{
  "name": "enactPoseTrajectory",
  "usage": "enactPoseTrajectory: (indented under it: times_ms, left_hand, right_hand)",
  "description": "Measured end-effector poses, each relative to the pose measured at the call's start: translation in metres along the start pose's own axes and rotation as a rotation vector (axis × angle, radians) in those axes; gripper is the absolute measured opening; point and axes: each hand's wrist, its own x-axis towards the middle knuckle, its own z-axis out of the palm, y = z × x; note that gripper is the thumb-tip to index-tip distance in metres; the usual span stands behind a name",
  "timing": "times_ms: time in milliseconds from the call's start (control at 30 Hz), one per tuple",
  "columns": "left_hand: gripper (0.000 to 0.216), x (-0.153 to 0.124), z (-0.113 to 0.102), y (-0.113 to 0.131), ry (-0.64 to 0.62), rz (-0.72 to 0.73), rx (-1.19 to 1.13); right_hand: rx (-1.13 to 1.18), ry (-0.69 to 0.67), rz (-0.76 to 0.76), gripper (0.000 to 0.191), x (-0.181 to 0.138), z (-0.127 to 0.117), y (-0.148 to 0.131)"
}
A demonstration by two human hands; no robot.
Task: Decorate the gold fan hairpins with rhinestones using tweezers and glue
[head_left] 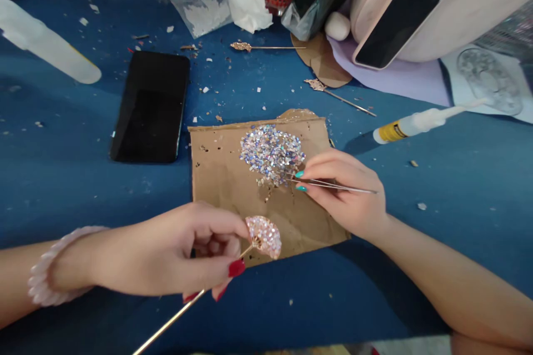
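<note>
My left hand is closed on a thin gold stick topped by a fan-shaped piece covered in pale sparkling stones. It hovers over the near edge of a brown cardboard sheet. My right hand pinches metal tweezers, their tips at the edge of a heap of iridescent sequins lying on the cardboard.
A black phone lies left of the cardboard on the blue tablecloth. A glue bottle lies to the right. Two more gold stick pieces, a bag of white bits, tissue and a pink case crowd the far side.
</note>
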Motion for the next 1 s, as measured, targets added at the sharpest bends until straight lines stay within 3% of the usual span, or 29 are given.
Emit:
enactPoseTrajectory:
  times_ms: [267,467,633,1000]
  left_hand:
    - [0.034,0.001,-0.003,-0.005,-0.015,0.059,-0.129]
    - [0.031,0.000,-0.007,-0.009,-0.014,0.163,-0.267]
    - [0.034,0.001,-0.010,-0.009,-0.029,0.140,-0.301]
    - [0.039,0.005,-0.014,-0.009,-0.076,0.135,-0.332]
  right_hand:
    - [-0.089,0.031,-0.028,0.010,0.003,-0.004,0.011]
    - [-0.130,0.012,-0.008,0.008,0.005,-0.004,0.016]
    - [-0.080,-0.055,-0.114,0.008,0.002,-0.003,0.018]
    - [0.013,-0.147,-0.158,0.002,0.004,-0.005,0.015]
